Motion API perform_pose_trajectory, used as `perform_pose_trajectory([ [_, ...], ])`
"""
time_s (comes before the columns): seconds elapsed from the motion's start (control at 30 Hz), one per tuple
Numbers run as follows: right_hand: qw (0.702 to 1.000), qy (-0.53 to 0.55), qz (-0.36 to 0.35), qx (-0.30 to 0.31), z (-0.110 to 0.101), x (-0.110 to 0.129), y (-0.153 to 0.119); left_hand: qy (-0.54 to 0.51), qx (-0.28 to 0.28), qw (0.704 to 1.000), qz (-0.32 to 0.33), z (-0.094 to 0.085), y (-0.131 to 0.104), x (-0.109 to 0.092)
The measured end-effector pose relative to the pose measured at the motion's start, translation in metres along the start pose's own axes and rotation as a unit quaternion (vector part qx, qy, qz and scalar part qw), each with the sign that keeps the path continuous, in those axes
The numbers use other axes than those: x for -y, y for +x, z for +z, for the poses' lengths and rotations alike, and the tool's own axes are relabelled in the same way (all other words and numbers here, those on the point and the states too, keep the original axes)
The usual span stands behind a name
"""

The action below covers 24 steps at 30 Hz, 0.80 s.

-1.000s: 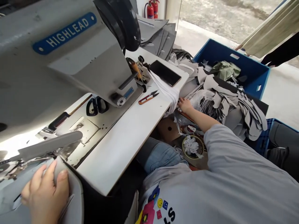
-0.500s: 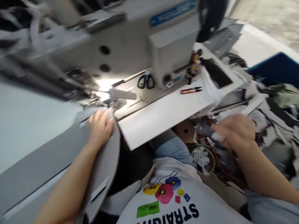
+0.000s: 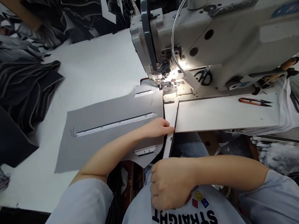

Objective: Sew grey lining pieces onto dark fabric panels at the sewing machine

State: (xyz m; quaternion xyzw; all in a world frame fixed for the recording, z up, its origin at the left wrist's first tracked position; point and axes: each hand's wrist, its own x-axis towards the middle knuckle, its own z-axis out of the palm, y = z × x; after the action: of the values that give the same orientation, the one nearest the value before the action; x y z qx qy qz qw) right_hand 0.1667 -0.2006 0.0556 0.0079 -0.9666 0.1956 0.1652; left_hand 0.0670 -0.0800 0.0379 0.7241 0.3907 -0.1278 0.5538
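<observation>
Head cam: single view, forward and steeply down.
Looks from the wearer's head over the shirt (image 3: pixel 140 203) at 6 o'clock; left hand (image 3: pixel 155 127) just below centre, right hand (image 3: pixel 173 183) lower toward 5, both close. Sewing machine (image 3: pixel 217 43) at 1 to 2, farther off; white tabletop (image 3: pixel 98 68) at 10.

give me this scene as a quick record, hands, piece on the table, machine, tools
left hand: pinching a white strip with a dark edge
right hand: closed around the same strip, nearer the body
panel: gray, flat on the white table, three white strips on it
sewing machine: lamp lit; panel corner by its needle area
scissors: on machine bed, black handles
thread snips: on table, orange-red handles
</observation>
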Motion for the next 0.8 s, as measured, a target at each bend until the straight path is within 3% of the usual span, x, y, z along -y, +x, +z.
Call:
perform_pose_trajectory([
  [0.13,0.999,0.004,0.039,0.038,0.003,-0.007,-0.005,-0.182,0.057,0.981,-0.044,0.004,0.018,0.005],
  [0.23,0.999,0.015,0.023,0.047,0.000,-0.013,-0.004,-0.220,0.065,0.972,-0.053,0.005,0.025,0.006],
  [0.3,1.000,-0.002,-0.007,0.018,-0.004,-0.017,-0.008,-0.245,0.049,0.966,-0.071,0.004,0.025,0.007],
  [0.37,0.997,-0.046,-0.015,-0.054,-0.006,-0.021,-0.023,-0.311,0.025,0.945,-0.100,0.002,0.024,0.010],
  [0.43,0.985,-0.090,0.039,-0.142,-0.004,-0.027,-0.048,-0.397,0.011,0.910,-0.120,0.001,0.022,0.016],
  [0.5,0.960,-0.104,0.154,-0.210,0.001,-0.038,-0.078,-0.464,0.005,0.877,-0.121,0.000,0.022,0.021],
  [0.6,0.906,-0.081,0.325,-0.258,0.010,-0.065,-0.116,-0.500,0.007,0.858,-0.119,0.001,0.025,0.023],
  [0.67,0.886,-0.059,0.382,-0.256,0.012,-0.088,-0.129,-0.503,0.014,0.854,-0.136,0.000,0.029,0.019],
  [0.8,0.905,-0.096,0.379,-0.168,0.009,-0.127,-0.137,-0.487,0.005,0.863,-0.133,0.001,0.028,0.014],
])
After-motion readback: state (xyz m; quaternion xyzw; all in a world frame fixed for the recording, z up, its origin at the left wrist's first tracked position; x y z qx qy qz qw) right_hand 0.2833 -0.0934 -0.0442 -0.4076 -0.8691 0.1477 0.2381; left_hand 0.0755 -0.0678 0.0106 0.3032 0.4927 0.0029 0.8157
